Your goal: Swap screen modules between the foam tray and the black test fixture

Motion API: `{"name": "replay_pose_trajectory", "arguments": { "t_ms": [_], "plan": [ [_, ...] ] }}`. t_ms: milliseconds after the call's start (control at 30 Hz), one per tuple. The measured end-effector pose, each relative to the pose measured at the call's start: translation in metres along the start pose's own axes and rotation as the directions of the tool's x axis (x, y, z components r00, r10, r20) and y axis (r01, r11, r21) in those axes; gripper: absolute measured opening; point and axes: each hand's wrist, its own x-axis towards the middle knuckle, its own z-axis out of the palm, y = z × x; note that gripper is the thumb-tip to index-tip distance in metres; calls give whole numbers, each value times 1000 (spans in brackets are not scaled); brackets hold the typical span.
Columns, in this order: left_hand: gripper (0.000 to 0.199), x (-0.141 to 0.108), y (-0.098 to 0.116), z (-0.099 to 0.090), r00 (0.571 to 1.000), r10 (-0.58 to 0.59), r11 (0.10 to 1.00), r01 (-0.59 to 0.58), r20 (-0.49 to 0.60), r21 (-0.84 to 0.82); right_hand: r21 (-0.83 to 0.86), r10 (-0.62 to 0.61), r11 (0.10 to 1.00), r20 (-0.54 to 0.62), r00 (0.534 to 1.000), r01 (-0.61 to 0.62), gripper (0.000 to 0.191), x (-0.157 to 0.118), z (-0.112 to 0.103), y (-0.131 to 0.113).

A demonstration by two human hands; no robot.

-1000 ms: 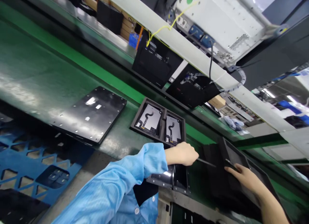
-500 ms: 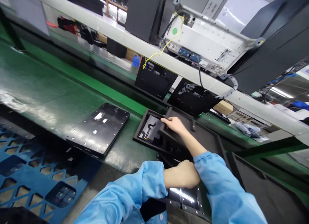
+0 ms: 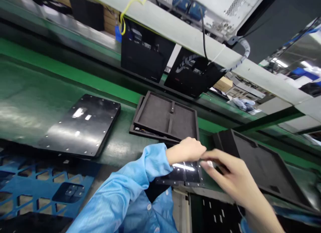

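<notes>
My left hand (image 3: 187, 151), in a light blue sleeve, rests closed on the far edge of a small glossy black panel (image 3: 183, 174) at the near edge of the green belt. My right hand (image 3: 225, 176) is blurred, with its fingers spread and nothing in them, and its fingertips are close to the left hand and the panel's right corner. Just beyond the hands, an empty black foam tray (image 3: 165, 117) with two compartments lies tilted on top of another tray, hiding what is in the lower one.
A flat black metal plate (image 3: 80, 126) with small holes lies on the green conveyor belt (image 3: 30, 92) to the left. A larger black tray (image 3: 255, 162) sits at the right. Black units (image 3: 142, 52) hang under the white overhead rail. A blue lattice pallet (image 3: 30, 189) is at the lower left.
My right hand set the empty tray over the tray of parts, let go, and drew back to beside my left hand. The left hand stayed on the glossy panel.
</notes>
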Motion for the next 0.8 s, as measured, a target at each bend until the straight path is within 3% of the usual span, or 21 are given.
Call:
{"name": "replay_pose_trajectory", "arguments": {
  "t_ms": [67, 133, 233, 300, 400, 533, 667, 800],
  "plan": [
    [25, 4, -7, -3, 1000, 5, 1000, -5, -26, 9, -8, 87, 996, -16, 996, -88, 20, -46, 27, 30],
    [25, 6, -12, -5, 999, 0, 1000, 1, -39, 21, -60, 114, 992, 58, 992, -111, 25, -76, 66, 60],
    [27, 7, -17, -11, 1000, -16, 1000, 17, -14, 18, -247, 145, 964, 194, 970, -95, 43, -91, 121, 97],
    [31, 7, -17, -15, 1000, -30, 999, 30, -7, 24, -326, 134, 944, 264, 955, -42, 55, -88, 140, 115],
    [33, 8, -17, -19, 999, -37, 999, 36, 12, 37, -341, 49, 937, 329, 943, 71, 67, -78, 141, 133],
    [35, 10, -18, -23, 998, -47, 998, 46, 41, 32, -319, -26, 932, 412, 911, 171, 61, -62, 124, 144],
    [36, 13, -21, -25, 997, -56, 998, 55, 51, 10, -297, -18, 942, 414, 910, 154, 59, -49, 118, 150],
    [38, 17, -26, -27, 997, -47, 999, 47, 67, -7, -301, -153, 908, 408, 900, 291, 50, -55, 122, 158]
  ]
}}
